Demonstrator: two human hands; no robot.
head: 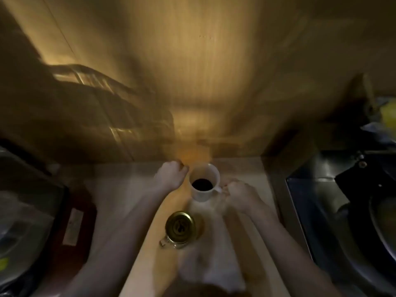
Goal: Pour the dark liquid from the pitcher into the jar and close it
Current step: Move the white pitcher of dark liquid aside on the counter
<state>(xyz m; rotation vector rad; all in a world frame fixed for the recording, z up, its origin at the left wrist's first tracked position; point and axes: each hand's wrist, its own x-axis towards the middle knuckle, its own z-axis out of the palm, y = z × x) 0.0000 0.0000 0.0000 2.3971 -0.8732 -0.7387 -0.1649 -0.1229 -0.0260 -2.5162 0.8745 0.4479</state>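
Observation:
A white pitcher (pixel 204 185) with dark liquid at its bottom stands upright on the counter, its handle pointing right. My right hand (pixel 240 194) is at that handle with curled fingers; the blur hides whether it grips. My left hand (pixel 170 175) is fisted just left of the pitcher's rim, and something small may be pinched in it. Nearer to me stands a glass jar (pixel 180 230) with a gold lid on top and a small glass handle at its left.
A pale cloth (pixel 214 264) lies under and in front of the jar. A sink (pixel 21 211) and dark red board (pixel 75 221) are at left, a dish rack (pixel 102 99) behind. A stove with a dark pan (pixel 364 211) is at right.

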